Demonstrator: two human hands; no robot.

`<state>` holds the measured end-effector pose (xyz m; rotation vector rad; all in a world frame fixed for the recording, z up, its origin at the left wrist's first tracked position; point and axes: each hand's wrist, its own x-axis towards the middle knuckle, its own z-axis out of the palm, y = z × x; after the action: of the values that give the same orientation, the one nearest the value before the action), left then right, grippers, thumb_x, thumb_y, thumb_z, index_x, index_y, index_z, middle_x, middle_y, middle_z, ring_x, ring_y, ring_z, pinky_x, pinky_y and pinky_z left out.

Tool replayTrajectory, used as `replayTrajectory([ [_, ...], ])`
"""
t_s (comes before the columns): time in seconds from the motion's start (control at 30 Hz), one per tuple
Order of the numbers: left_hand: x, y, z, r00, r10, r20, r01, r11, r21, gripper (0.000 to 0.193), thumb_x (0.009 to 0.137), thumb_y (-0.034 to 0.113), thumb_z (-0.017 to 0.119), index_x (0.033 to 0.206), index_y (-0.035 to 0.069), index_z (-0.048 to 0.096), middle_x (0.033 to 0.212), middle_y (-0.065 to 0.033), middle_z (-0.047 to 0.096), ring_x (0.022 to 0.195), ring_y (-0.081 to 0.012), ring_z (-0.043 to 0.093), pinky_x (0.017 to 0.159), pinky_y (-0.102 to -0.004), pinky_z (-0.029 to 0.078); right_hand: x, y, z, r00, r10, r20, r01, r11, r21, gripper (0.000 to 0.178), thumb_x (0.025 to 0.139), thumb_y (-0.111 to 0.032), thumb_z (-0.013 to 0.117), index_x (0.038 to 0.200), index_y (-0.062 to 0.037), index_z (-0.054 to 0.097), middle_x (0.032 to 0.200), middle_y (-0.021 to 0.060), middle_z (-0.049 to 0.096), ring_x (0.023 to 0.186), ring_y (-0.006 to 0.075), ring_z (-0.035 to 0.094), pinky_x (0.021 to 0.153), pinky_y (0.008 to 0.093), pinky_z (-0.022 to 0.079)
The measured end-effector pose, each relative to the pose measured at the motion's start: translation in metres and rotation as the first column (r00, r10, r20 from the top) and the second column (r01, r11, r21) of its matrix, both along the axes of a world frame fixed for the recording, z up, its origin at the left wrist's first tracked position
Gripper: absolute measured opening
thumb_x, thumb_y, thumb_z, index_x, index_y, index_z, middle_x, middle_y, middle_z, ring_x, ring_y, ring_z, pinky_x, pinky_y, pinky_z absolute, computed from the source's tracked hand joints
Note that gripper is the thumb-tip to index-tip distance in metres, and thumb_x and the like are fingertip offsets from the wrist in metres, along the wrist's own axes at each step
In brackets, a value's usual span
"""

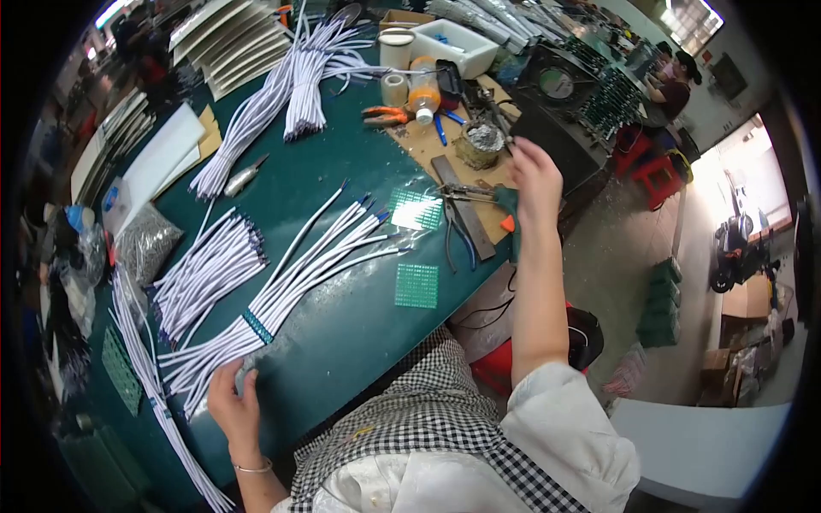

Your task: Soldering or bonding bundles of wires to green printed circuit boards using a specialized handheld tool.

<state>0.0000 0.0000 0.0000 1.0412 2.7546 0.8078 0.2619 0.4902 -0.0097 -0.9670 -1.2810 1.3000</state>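
Green workbench (342,359) spans the head view. Your hands are apart: left hand (233,406) just beside the banded white cable bundle (279,299), right hand (537,181) and a foil-topped can (481,145) beyond its right end; grips, I cannot tell. A stray nudge could splay the bundle or tip the can.

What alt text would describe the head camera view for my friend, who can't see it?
A person's bare left hand is beside a banded bundle of white cables on a green table, while the right hand is next to a small pot with a silvery top. Green circuit boards, orange-handled pliers and more white cables lie nearby.
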Motion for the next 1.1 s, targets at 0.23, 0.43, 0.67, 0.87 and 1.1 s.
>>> replayTrajectory([
  [0.23, -0.023, 0.027, -0.008, 0.976, -0.106, -0.190, 0.124, 0.989, 0.085, 0.016, 0.079, 0.010, 0.077, 0.091, 0.003, 0.068, 0.091, -0.0140, 0.068, 0.083, -0.0358, 0.066, 0.070, -0.0403, 0.052, 0.087, -0.074, -0.049, 0.531, -0.359, 0.767, 0.034, 0.914, 0.404, 0.052, 0.079, -0.025, 0.082, 0.117, 0.0014, 0.059, 0.102, 0.0134, 0.065, 0.095, 0.0266, 0.064, 0.085, 0.0366, 0.051],
  [0.43, -0.025, 0.045, -0.012, 0.980, -0.079, -0.181, 0.097, 0.991, 0.093, 0.013, 0.079, 0.011, 0.078, 0.088, 0.005, 0.070, 0.086, -0.0064, 0.066, 0.071, -0.0272, 0.064, 0.063, -0.0358, 0.050, 0.101, -0.049, -0.059, 0.929, -0.039, 0.367, 0.074, 0.994, -0.081, 0.054, 0.080, -0.004, 0.080, 0.125, 0.0037, 0.051, 0.103, 0.0101, 0.066, 0.089, 0.0160, 0.064, 0.078, 0.0280, 0.051],
  [0.67, -0.043, 0.044, -0.038, 0.948, -0.066, -0.311, 0.098, 0.991, 0.087, 0.010, 0.080, 0.012, 0.076, 0.086, 0.006, 0.070, 0.086, -0.0054, 0.064, 0.070, -0.0265, 0.062, 0.063, -0.0385, 0.050, 0.047, -0.159, -0.007, 0.755, 0.265, -0.600, -0.551, 0.753, -0.361, 0.050, 0.094, -0.013, 0.061, 0.136, 0.0057, 0.042, 0.090, 0.0094, 0.055, 0.062, 0.0152, 0.051, 0.053, 0.0255, 0.043],
  [0.87, -0.031, 0.042, -0.032, 0.994, -0.103, -0.046, 0.103, 0.995, 0.005, 0.011, 0.081, 0.012, 0.074, 0.087, 0.005, 0.067, 0.086, -0.0090, 0.064, 0.073, -0.0302, 0.065, 0.064, -0.0399, 0.051, 0.016, -0.207, 0.020, 0.658, 0.609, -0.444, -0.729, 0.664, -0.170, 0.068, 0.091, -0.019, 0.068, 0.145, 0.0047, 0.034, 0.082, 0.0085, 0.052, 0.057, 0.0157, 0.050, 0.049, 0.0271, 0.043],
  [1.1, -0.004, 0.029, -0.027, 0.981, -0.186, -0.055, 0.185, 0.983, -0.016, 0.011, 0.080, 0.016, 0.075, 0.083, 0.007, 0.070, 0.082, -0.0088, 0.066, 0.070, -0.0300, 0.065, 0.061, -0.0405, 0.051, -0.017, -0.245, 0.048, 0.747, 0.664, 0.013, -0.664, 0.746, 0.042, 0.078, 0.084, -0.025, 0.078, 0.141, 0.0106, 0.038, 0.077, 0.0080, 0.056, 0.056, 0.0163, 0.053, 0.050, 0.0274, 0.046],
])
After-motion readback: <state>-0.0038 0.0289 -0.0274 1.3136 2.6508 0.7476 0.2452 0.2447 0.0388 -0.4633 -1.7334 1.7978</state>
